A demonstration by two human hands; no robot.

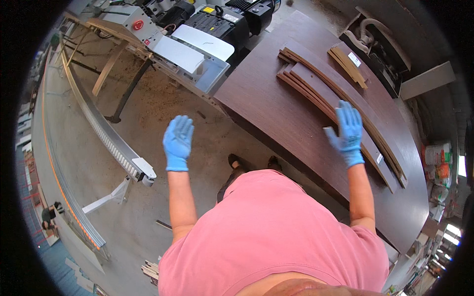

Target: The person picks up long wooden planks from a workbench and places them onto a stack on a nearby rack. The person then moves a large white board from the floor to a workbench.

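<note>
My left hand [177,142], in a blue glove, is held out flat over the floor with its fingers stretched and nothing in it. In a matching glove, my right hand [349,135] is spread above the brown table [291,133], thumb apart from the fingers. Beneath and beside it lie long brown wooden strips [316,98], several together in a loose bundle. Whether the right hand touches them I cannot tell. A shorter bunch of lighter strips [347,66] with a white label lies farther back on the table.
A machine with a red stop button [138,24] and black motors [217,27] stands at the far left of the table. A roller conveyor [111,135] runs along the left. Sawdust [153,98] covers part of the floor. Another person [49,214] is at the far left.
</note>
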